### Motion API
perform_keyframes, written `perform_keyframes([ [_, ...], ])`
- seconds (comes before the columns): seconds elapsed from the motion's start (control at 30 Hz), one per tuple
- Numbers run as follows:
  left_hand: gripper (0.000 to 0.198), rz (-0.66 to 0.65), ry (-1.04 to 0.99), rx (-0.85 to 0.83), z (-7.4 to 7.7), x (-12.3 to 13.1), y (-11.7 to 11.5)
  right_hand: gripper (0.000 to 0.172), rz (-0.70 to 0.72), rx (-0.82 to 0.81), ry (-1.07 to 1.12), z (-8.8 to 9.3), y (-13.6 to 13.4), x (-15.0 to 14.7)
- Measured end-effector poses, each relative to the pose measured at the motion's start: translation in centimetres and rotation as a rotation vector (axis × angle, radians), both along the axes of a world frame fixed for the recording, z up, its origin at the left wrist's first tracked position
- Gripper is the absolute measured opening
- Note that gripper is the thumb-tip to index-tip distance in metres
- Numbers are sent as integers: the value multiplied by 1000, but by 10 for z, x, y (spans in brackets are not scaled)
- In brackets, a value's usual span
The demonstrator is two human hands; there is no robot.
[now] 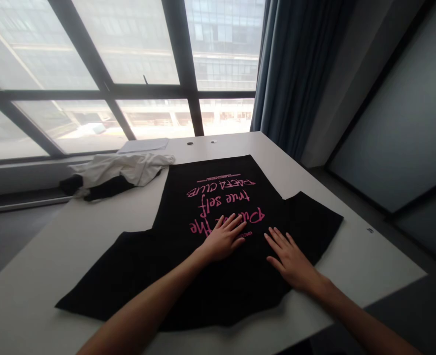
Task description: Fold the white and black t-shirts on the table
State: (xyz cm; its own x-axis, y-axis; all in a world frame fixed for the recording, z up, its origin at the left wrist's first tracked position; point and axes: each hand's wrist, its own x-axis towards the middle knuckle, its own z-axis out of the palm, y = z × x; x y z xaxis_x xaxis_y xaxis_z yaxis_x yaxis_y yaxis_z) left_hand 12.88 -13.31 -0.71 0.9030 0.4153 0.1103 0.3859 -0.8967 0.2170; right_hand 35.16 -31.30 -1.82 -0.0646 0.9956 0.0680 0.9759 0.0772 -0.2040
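Note:
A black T-shirt (218,281) with pink lettering lies spread out on the white table, its sleeves stretched to both sides and its hem toward the window. The print reads upside down from where I look. My left hand (223,239) rests flat on the chest of the shirt, fingers spread, covering part of the lettering. To the right, my right hand (289,259) lies with its fingers apart on the cloth near the right sleeve. Neither hand grips the fabric.
A crumpled heap of white and black clothing (121,172) sits at the table's far left edge. Behind it lie some flat white sheets (144,145). Two small round fittings are set in the white tabletop (365,266) at the far end. Windows and a blue curtain (287,74) stand beyond.

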Motion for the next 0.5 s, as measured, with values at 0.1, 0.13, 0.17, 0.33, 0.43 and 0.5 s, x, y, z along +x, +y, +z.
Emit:
perform_keyframes([
  [0.1, 55, 29, -51, 7, 3, 2, -1, 64, -25, 3, 18, 11, 12, 4],
  [0.13, 54, 48, -72, 13, 5, 2, 0, 63, -34, 20, 25, 19, 20, 4],
  [0.17, 53, 71, -89, 19, 6, 3, 0, 62, -43, 41, 33, 27, 30, 3],
  [0.33, 54, 140, -68, 39, 1, 2, 5, 62, -80, 122, 58, 49, 87, -9],
  [0.43, 56, 143, -25, 44, -4, 0, 7, 62, -102, 120, 56, 34, 109, -15],
  [0.5, 56, 145, -17, 50, -6, -1, 8, 63, -107, 76, 52, 19, 116, -17],
])
